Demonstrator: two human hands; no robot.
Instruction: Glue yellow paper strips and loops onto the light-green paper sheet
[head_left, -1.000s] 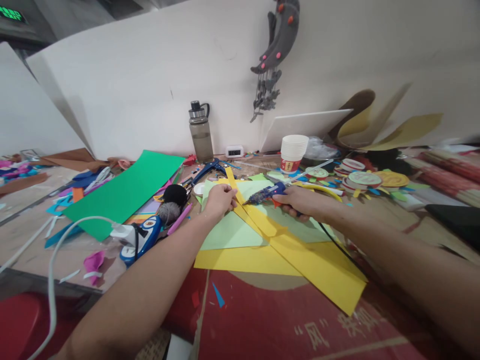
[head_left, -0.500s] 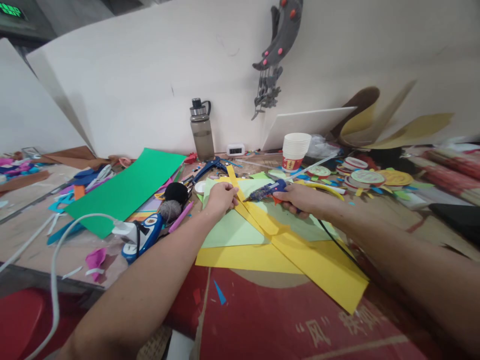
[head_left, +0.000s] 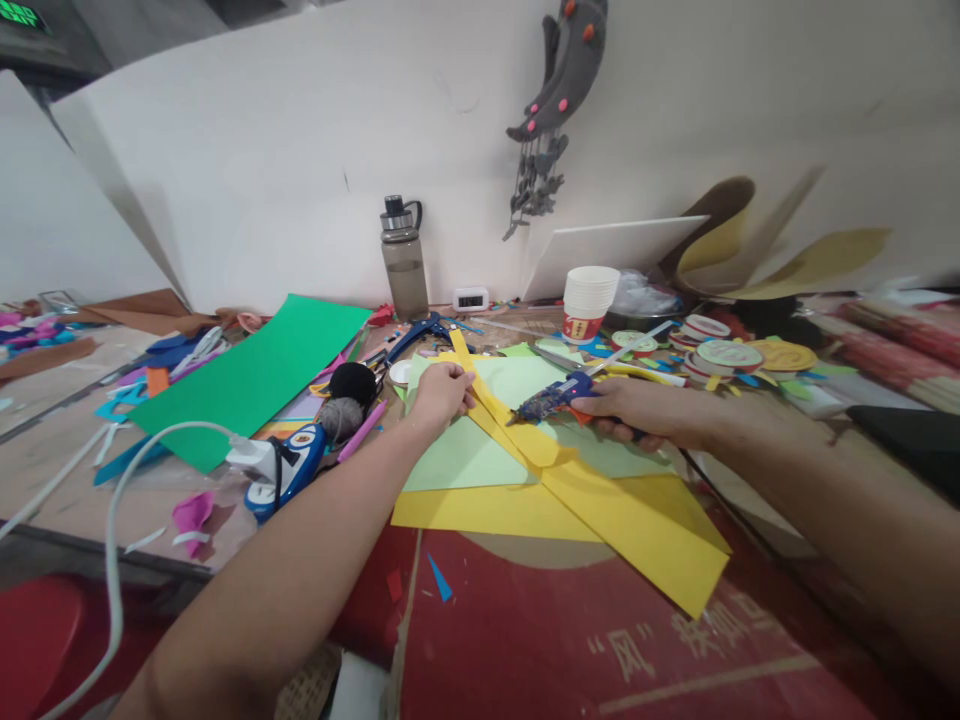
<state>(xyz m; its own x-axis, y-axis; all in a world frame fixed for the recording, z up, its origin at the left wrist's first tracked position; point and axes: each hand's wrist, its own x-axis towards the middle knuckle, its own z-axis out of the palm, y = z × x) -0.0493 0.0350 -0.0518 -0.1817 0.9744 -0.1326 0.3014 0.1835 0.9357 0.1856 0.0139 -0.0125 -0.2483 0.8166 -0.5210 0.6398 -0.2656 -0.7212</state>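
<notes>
My right hand (head_left: 626, 410) is wrapped round a blue hot glue gun (head_left: 551, 398) with an orange trigger and a clear glue stick jutting from its back. The gun's nozzle points left and down, at or just above a long yellow strip (head_left: 551, 455); whether it touches, I cannot tell. Pinched in my left hand (head_left: 446, 392) is the strip's edge near its narrow far end. Beneath lie pale green sheets (head_left: 465, 460) and a larger yellow sheet (head_left: 495, 512).
A green sheet (head_left: 255, 375), a blue plug-in device (head_left: 289, 475) with a white cord and yarn balls (head_left: 352, 385) lie left. Behind stand a water bottle (head_left: 405, 265), small clock (head_left: 471, 299) and stacked paper cups (head_left: 590, 300). Round pieces (head_left: 726, 356) sit right, a red box (head_left: 525, 630) in front.
My right hand has moved the glue gun a little right and toward me, so its nozzle is further down the yellow strip. My left hand has hardly moved.
</notes>
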